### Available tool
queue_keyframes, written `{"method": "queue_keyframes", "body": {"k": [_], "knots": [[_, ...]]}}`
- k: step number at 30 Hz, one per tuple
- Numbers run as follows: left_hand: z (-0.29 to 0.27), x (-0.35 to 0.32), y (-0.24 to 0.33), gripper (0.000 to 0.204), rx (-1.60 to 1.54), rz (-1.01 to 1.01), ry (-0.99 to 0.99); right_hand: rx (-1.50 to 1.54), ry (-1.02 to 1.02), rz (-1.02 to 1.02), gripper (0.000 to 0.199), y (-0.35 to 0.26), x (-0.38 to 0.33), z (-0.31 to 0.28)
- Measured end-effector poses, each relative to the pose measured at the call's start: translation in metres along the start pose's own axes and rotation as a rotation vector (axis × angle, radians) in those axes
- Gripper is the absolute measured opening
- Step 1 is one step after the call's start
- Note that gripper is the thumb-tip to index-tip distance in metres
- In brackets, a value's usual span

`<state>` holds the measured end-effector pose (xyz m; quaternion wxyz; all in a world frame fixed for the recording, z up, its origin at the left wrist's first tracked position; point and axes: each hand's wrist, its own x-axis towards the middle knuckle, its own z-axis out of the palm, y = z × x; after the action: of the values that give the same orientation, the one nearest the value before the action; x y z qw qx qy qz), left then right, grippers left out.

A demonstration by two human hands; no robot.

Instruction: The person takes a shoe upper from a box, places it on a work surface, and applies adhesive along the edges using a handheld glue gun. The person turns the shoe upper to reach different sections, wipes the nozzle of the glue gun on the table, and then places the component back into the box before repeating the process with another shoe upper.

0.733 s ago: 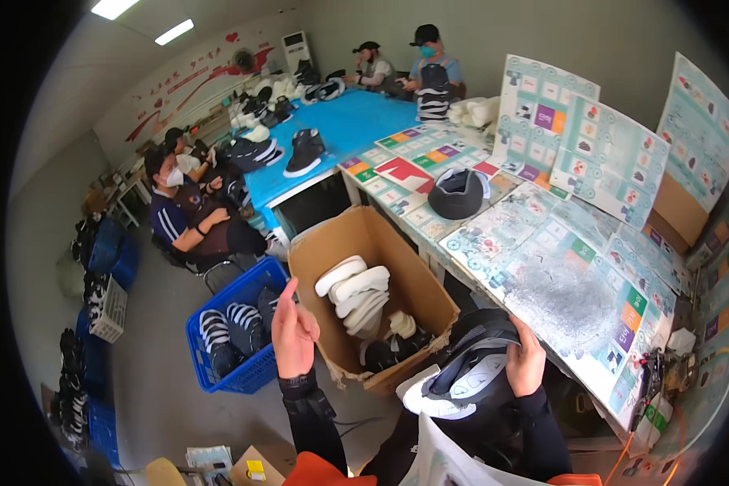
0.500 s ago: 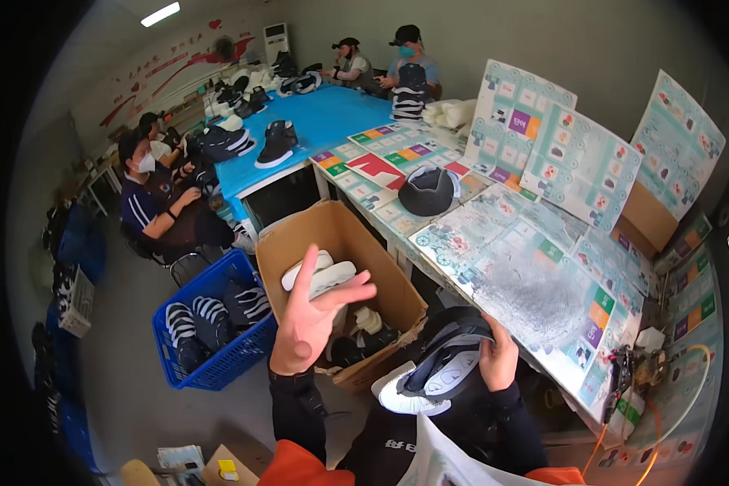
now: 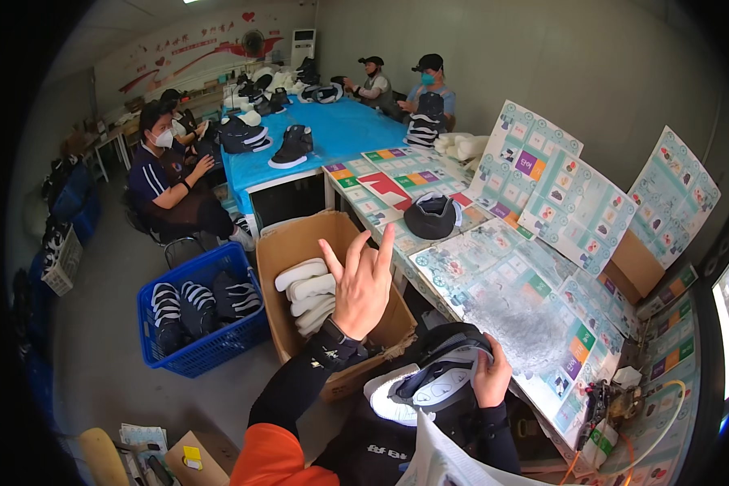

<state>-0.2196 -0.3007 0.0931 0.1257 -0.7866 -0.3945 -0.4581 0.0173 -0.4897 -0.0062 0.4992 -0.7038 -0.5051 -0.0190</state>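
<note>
My left hand [image 3: 363, 285] is raised over the cardboard box [image 3: 405, 324], its fingers spread and nothing in it. In the right hand [image 3: 492, 374] is a dark shoe [image 3: 444, 344], gripped by its collar above my lap. The shoe's opening faces me, showing a pale insole [image 3: 442, 387] with printed outlines. A white piece [image 3: 390, 395] shows beside the shoe's left side; whether it is joined to the shoe I cannot tell. Inside the box lie several long white padded pieces [image 3: 308, 289].
On my right runs a worktable [image 3: 518, 300] covered with printed boards, bearing a dark shoe upper [image 3: 432, 215]. A blue basket [image 3: 198, 360] of black-and-white shoes stands left of the box. Beyond, shoes lie on a blue table [image 3: 340, 125]; masked people [image 3: 170, 182] sit around it.
My left hand has turned over and moved right and upward, fingers still spread. The head view has shifted. The right hand keeps its hold on the shoe.
</note>
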Motion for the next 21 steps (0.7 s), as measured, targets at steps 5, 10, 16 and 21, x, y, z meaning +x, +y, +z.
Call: {"method": "queue_keyframes", "body": {"k": [5, 10, 16, 21], "knots": [[0.022, -0.022, -0.035, 0.073, 0.173, 0.146, 0.024, 0.045, 0.009, 0.018, 0.04, 0.008, 0.003, 0.002], [0.0, -0.037, -0.093, 0.072, 0.339, 0.115, 0.022, 0.056, 0.023, 0.04, 0.036, 0.01, 0.004, -0.001], [-0.037, -0.096, -0.296, 0.099, -0.236, -0.98, 0.194, 0.308, 0.033, 0.139, 0.038, 0.032, 0.009, 0.011], [0.029, -0.142, -0.212, 0.052, -0.989, -0.961, -0.702, 0.748, -0.078, 0.388, 0.033, 0.064, 0.01, 0.035]]}}
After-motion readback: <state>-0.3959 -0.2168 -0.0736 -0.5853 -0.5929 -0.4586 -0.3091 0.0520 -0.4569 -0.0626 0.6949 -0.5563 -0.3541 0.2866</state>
